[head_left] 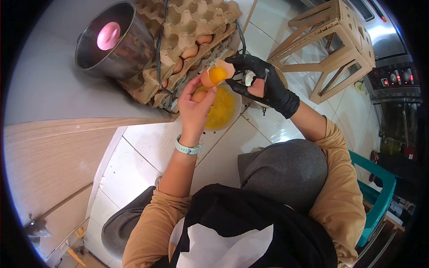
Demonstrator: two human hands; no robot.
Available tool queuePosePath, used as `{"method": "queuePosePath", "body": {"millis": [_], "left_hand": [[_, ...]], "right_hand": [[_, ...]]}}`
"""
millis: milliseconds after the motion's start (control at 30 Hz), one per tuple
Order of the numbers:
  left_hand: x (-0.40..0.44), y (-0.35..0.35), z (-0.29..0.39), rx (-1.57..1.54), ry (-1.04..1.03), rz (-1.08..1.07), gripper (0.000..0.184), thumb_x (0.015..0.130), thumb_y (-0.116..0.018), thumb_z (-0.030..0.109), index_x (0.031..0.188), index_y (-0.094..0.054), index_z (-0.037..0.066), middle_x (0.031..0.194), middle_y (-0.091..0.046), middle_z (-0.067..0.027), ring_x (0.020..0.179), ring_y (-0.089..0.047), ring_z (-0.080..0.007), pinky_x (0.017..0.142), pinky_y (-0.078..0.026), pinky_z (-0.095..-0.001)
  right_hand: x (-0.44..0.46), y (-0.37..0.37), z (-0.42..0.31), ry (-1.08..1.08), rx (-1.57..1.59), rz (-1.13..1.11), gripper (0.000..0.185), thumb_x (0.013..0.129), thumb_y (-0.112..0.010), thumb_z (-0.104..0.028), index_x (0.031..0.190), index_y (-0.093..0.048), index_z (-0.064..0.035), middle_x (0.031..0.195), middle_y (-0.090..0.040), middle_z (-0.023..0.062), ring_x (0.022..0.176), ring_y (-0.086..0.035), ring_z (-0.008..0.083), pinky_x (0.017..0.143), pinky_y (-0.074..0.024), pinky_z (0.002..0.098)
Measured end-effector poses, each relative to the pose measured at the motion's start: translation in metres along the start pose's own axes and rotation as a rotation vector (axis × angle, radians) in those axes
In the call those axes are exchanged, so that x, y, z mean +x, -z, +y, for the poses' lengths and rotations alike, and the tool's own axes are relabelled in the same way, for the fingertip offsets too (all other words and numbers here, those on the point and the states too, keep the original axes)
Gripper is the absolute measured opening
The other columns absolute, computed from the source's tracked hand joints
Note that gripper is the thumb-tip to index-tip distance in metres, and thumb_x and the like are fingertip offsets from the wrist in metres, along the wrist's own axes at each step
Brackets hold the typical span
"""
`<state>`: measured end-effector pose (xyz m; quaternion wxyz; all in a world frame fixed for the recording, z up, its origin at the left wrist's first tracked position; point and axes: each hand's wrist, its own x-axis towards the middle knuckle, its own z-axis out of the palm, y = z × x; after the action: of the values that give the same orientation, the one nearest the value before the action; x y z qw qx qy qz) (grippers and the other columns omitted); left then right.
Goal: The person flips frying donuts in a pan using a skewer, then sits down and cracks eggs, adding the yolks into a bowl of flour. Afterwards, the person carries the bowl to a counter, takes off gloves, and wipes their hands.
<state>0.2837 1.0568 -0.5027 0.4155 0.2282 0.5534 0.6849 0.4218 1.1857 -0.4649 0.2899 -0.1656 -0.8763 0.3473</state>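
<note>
- Checking the head view, we find the cracked egg (217,74) parted above the bowl (240,103), its yolk not yet dropped.
- Left hand (194,107): fingers gripping the lower shell (206,80), a spare egg (199,95) tucked in the palm.
- Right hand (271,85), black-gloved: fingers closed on the other shell half (226,68).
- Bowl contents: yellow egg liquid (222,114); we judge several eggs done.
- Outstanding: whole eggs (190,51) in the cardboard trays (190,20).
- Metal pot (134,53): holds a pink object (108,35), unidentified.

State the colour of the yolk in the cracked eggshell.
The yolk is orange-yellow, seen best in the head view.
</note>
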Motion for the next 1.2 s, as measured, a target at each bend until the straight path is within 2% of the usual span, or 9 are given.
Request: {"method": "queuePosePath", "body": {"millis": [67, 167, 300, 467, 567, 900, 1000, 1100, 1200], "left_hand": [[0.0, 0.001, -0.001, -0.009, 0.001, 0.004, 0.042, 0.077, -0.066, 0.004, 0.116, -0.052, -0.003, 0.102, -0.06, -0.0074, 0.072, -0.056, -0.0062, 0.055, -0.044, -0.018], [0.002, 0.0, -0.002, -0.019, -0.017, 0.007, 0.046, 0.078, -0.065, 0.004, 0.12, -0.048, -0.003, 0.092, -0.06, -0.005, 0.054, -0.049, -0.0031, 0.039, -0.029, -0.0144], [0.004, 0.004, -0.001, 0.06, -0.065, 0.018, 0.044, 0.078, -0.065, 0.004, 0.118, -0.05, -0.003, 0.094, -0.06, -0.0051, 0.055, -0.05, -0.0035, 0.041, -0.031, -0.0145], [0.01, 0.01, -0.003, 0.273, -0.22, 0.03, 0.042, 0.077, -0.066, 0.003, 0.116, -0.052, -0.004, 0.1, -0.059, -0.007, 0.071, -0.056, -0.0061, 0.056, -0.044, -0.0167], [0.009, 0.008, 0.004, 0.308, -0.219, 0.051, 0.044, 0.07, -0.067, 0.002, 0.111, -0.055, -0.005, 0.104, -0.059, -0.0112, 0.095, -0.057, -0.0146, 0.084, -0.046, -0.0257], [0.009, 0.007, 0.007, 0.521, -0.379, 0.06, 0.044, 0.065, -0.069, 0.003, 0.107, -0.057, -0.002, 0.1, -0.061, -0.0124, 0.089, -0.06, -0.0174, 0.081, -0.048, -0.0279], [0.011, 0.007, 0.004, 0.567, -0.455, 0.072, 0.044, 0.064, -0.07, 0.004, 0.106, -0.058, -0.001, 0.098, -0.061, -0.0124, 0.085, -0.061, -0.0196, 0.077, -0.048, -0.029], [0.008, 0.004, 0.012, 0.636, -0.477, 0.077, 0.044, 0.063, -0.07, 0.004, 0.105, -0.059, 0.0, 0.096, -0.061, -0.0121, 0.083, -0.061, -0.021, 0.075, -0.049, -0.0296], [0.006, 0.002, 0.019, 0.692, -0.525, 0.079, 0.044, 0.063, -0.07, 0.004, 0.105, -0.059, 0.0, 0.095, -0.061, -0.0119, 0.082, -0.061, -0.0209, 0.075, -0.049, -0.0293]], "right_hand": [[0.001, 0.0, 0.0, 0.145, -0.163, 0.024, 0.048, 0.072, -0.07, -0.011, 0.116, -0.051, -0.005, 0.106, -0.059, 0.0133, 0.092, -0.061, 0.0267, 0.076, -0.051, 0.0318], [0.005, 0.007, -0.007, 0.252, -0.36, 0.002, 0.046, 0.073, -0.069, -0.007, 0.115, -0.052, -0.0052, 0.111, -0.057, 0.0121, 0.095, -0.059, 0.0271, 0.079, -0.0495, 0.0316], [0.007, 0.013, -0.008, 0.202, -0.482, -0.031, 0.045, 0.073, -0.068, -0.006, 0.116, -0.052, -0.0049, 0.111, -0.058, 0.0114, 0.093, -0.06, 0.025, 0.079, -0.0489, 0.0307], [0.004, 0.007, -0.007, -0.074, 0.01, -0.017, 0.044, 0.072, -0.071, -0.008, 0.112, -0.055, -0.0037, 0.101, -0.062, 0.01, 0.087, -0.061, 0.0184, 0.079, -0.0484, 0.0291], [0.003, 0.001, 0.001, -0.147, 0.16, -0.019, 0.042, 0.072, -0.073, -0.013, 0.108, -0.057, -0.0016, 0.096, -0.064, 0.0101, 0.085, -0.062, 0.0159, 0.076, -0.0492, 0.0279], [-0.007, -0.018, 0.015, -0.25, 0.365, 0.009, 0.046, 0.072, -0.075, -0.018, 0.109, -0.055, 0.0006, 0.095, -0.063, 0.0087, 0.087, -0.059, 0.013, 0.078, -0.0469, 0.0258], [-0.008, -0.018, 0.012, -0.3, 0.375, -0.068, 0.046, 0.074, -0.072, -0.008, 0.115, -0.053, -0.0003, 0.105, -0.061, 0.0074, 0.095, -0.057, 0.0128, 0.087, -0.0455, 0.0281], [-0.009, -0.02, 0.01, -0.31, 0.43, -0.085, 0.047, 0.074, -0.072, -0.009, 0.115, -0.052, 0.0005, 0.108, -0.06, 0.0082, 0.097, -0.057, 0.0144, 0.089, -0.0449, 0.0291], [-0.012, -0.029, 0.014, -0.297, 0.582, -0.004, 0.044, 0.072, -0.075, -0.013, 0.109, -0.054, 0.0014, 0.104, -0.061, 0.0097, 0.091, -0.058, 0.0142, 0.084, -0.0466, 0.0281]]}}
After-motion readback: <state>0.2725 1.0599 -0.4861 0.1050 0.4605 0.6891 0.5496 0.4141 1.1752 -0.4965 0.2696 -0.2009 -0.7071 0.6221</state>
